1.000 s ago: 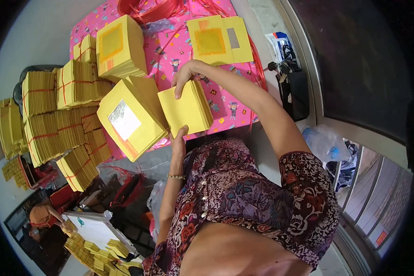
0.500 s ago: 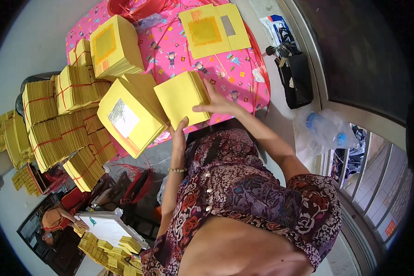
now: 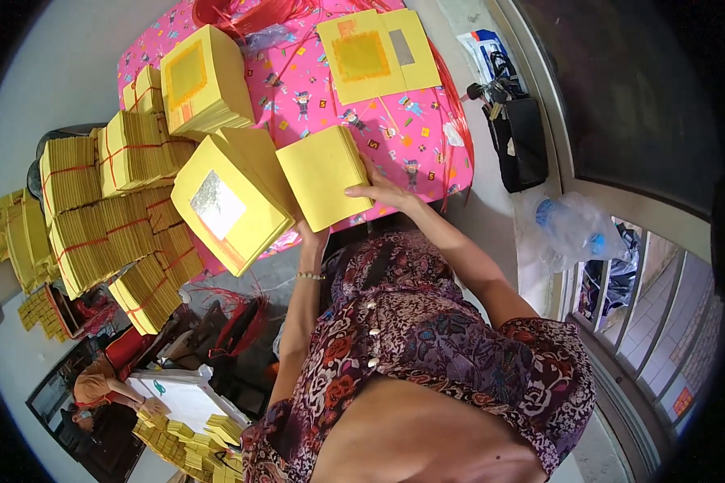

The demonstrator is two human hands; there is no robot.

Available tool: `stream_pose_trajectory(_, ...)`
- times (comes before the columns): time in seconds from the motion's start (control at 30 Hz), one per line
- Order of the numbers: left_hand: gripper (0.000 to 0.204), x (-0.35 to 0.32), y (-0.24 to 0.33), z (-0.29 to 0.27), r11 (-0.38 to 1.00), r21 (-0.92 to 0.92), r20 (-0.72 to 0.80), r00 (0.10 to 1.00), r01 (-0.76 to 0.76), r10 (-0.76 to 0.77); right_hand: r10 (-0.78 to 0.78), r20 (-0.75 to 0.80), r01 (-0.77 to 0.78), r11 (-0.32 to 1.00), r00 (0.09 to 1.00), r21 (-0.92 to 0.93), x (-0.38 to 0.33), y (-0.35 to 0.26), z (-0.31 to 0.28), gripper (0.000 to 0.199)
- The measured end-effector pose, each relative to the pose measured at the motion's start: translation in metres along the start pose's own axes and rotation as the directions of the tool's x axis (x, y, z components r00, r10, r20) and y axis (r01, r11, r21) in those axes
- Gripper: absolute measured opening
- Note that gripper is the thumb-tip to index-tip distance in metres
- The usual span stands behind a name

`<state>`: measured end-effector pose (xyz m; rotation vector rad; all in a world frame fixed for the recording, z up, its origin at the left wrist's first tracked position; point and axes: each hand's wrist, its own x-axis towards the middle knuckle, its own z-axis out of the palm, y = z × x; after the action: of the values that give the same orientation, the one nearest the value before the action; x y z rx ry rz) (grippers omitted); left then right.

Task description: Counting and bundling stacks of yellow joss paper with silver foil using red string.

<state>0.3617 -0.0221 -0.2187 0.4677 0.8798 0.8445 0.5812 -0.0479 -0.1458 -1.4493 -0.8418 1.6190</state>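
Note:
I hold a thick stack of yellow paper sheets (image 3: 322,171) over the near edge of a pink patterned table (image 3: 411,121). My right hand (image 3: 383,191) grips the stack's right side, fingers on top. My left hand (image 3: 310,233) supports it from below and is mostly hidden behind it. Just left of it lies a larger yellow stack with a silver foil square (image 3: 225,205) on top.
Another yellow stack (image 3: 201,80) and two flat yellow sheets (image 3: 374,52) lie further back on the table. Several tied yellow bundles (image 3: 105,217) are piled at the left. Red string (image 3: 250,12) lies at the top. A black bag (image 3: 519,137) and a plastic bottle (image 3: 572,229) sit at the right. Another person (image 3: 105,390) crouches lower left.
My right hand came down from the top edge of the small stack to its right side. The stack turned flatter and drew closer to my body.

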Motion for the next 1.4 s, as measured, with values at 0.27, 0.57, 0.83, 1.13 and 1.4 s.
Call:
stream_pose_trajectory(0.27, 0.041, 0.000, 0.009, 0.046, 0.993, -0.103, -0.060, 0.996, 0.060, -0.067, 0.035, 0.158, -0.047, 0.996, 0.987, 0.070, 0.001, -0.006, -0.023, 0.120)
stream_pose_trajectory(0.57, 0.043, 0.028, 0.022, 0.040, 0.989, -0.066, -0.152, 0.978, 0.135, -0.144, -0.016, -0.034, 0.019, 0.995, 0.999, 0.093, 0.022, 0.007, -0.027, 0.110)
stream_pose_trajectory(0.83, 0.044, 0.050, 0.015, 0.040, 0.987, -0.071, -0.160, 0.975, 0.146, -0.156, -0.132, 0.015, 0.122, 0.947, 0.991, 0.296, 0.048, 0.022, -0.010, 0.087)
stream_pose_trajectory(1.13, 0.045, 0.084, 0.017, 0.040, 0.989, -0.079, -0.187, 0.973, 0.122, -0.135, -0.106, 0.066, 0.069, 0.908, 0.992, 0.412, 0.063, 0.037, -0.021, 0.072)
stream_pose_trajectory(1.4, 0.046, 0.113, 0.012, 0.046, 0.990, -0.063, -0.171, 0.975, 0.129, -0.138, -0.182, -0.035, 0.183, 0.924, 0.983, 0.336, 0.086, 0.008, -0.043, 0.082)
